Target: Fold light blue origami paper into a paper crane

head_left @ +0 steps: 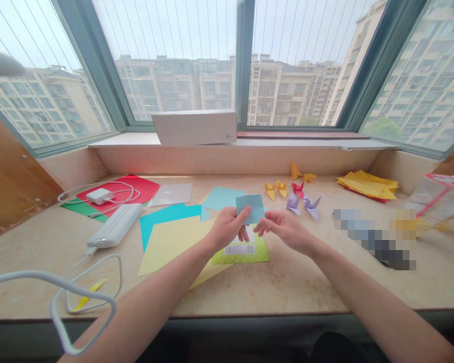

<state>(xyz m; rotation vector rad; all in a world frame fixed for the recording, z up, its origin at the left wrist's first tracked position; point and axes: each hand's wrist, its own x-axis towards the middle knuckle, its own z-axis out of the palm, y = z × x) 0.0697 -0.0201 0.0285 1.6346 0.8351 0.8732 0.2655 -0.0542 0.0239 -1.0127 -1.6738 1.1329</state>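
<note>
A small light-blue square of paper [250, 205] is held up above the counter, pinched between the thumb and fingers of my left hand [230, 224]. My right hand [283, 229] is at the paper's lower right corner, its fingertips curled close to the edge; whether they grip it I cannot tell. Below the hands lies a lime-green dotted packet [259, 254] with a white label. Pale yellow sheets [174, 242], a bright blue sheet [147, 227] and light-blue sheets [221, 194] spread out to the left and behind.
Several folded paper cranes [293, 202] stand at the back right, near a yellow paper stack [369, 184]. A white power strip [115, 225] with cables and a charger [99, 196] lie left, by red paper [146, 189]. A white box [194, 127] sits on the sill.
</note>
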